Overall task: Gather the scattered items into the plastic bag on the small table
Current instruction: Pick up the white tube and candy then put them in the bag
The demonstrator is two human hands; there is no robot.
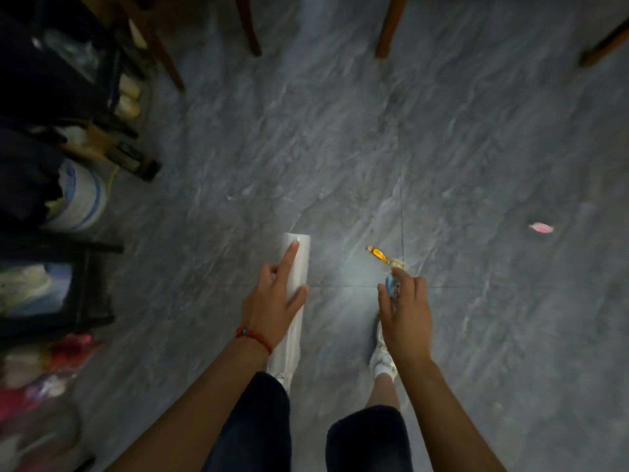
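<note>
My left hand (275,301) grips a white rolled-up plastic bag (295,264), with the index finger stretched along it. My right hand (405,311) holds a few small wrapped items: a blue-wrapped one (391,284) between the fingers and an orange, gold-wrapped candy (379,255) sticking out beyond the fingertips. A pink wrapped item (541,228) lies alone on the grey floor, far to the right of both hands. No small table shows clearly in this view.
Grey marble-look floor tiles (340,148) fill the middle. Wooden chair legs (389,28) stand at the top. Dark shelving with clutter and a white-blue bucket (81,199) line the left edge; red and pink bags (44,362) lie lower left. My white shoe (383,359) is below.
</note>
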